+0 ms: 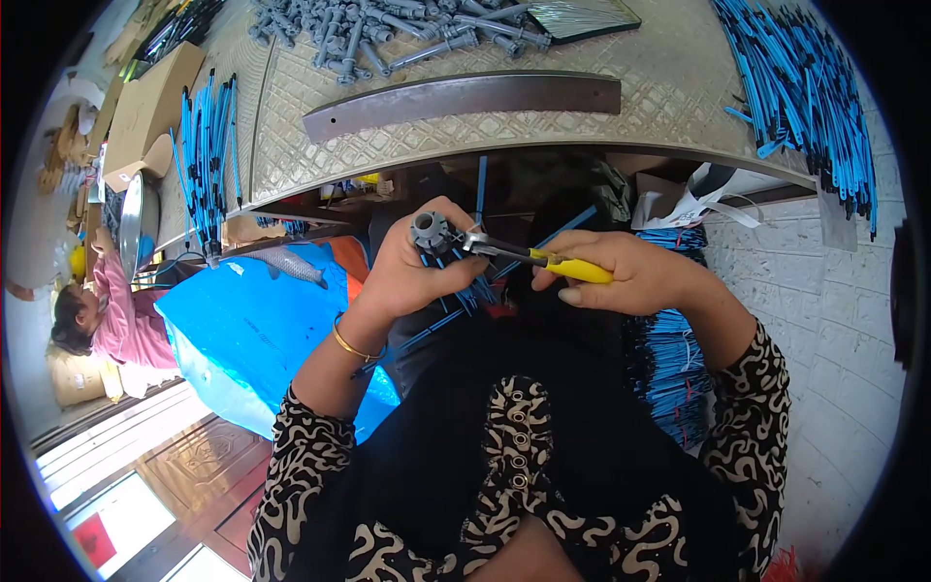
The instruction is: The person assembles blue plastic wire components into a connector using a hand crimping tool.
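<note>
Looking down from the head camera, we see our two hands meeting just below the edge of a patterned grey surface [543, 116]. Our left hand [412, 272] is closed around a small grey plastic fitting [429, 231] with thin blue tubes [456, 291] trailing down from it into our lap. Our right hand [640, 272] is closed on the yellow handles of a pair of pliers [529, 257], whose metal nose touches the side of the fitting. We judge that we are in the middle of working the fitting with the pliers, pressing or pulling a part at its rim; the next move seems to call for a steady left grip while the right hand squeezes. On the surface above lie a heap of grey fittings [388, 29], a curved metal bar [465, 97], and bundles of blue tubes [805, 87] at right. Another person in pink [116, 320] sits far left.
</note>
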A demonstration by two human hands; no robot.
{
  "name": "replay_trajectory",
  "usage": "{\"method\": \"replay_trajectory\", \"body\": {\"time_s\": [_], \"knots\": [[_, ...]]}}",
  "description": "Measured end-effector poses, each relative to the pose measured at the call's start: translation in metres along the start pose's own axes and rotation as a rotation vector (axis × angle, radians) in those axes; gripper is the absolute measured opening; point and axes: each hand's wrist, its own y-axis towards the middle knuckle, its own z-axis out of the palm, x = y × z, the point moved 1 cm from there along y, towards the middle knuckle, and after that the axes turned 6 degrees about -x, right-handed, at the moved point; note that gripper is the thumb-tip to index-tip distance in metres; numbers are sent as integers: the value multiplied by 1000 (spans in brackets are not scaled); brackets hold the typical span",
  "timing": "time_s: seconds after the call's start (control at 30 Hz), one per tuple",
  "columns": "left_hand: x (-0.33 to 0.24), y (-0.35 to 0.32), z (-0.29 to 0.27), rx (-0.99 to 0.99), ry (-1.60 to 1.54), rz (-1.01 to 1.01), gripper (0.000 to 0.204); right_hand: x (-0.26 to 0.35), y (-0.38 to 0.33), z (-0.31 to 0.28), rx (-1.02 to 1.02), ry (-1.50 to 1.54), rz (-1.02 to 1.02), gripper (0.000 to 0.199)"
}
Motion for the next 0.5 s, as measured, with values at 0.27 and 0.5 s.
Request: {"method": "replay_trajectory", "body": {"time_s": [0.27, 0.5], "knots": [[8, 3, -8, 161, -178, 64, 21, -27, 13, 29, -11, 259, 17, 21], [12, -1, -14, 157, -168, 1, 24, -43, 19, 63, -181, 239, -117, 24]]}}
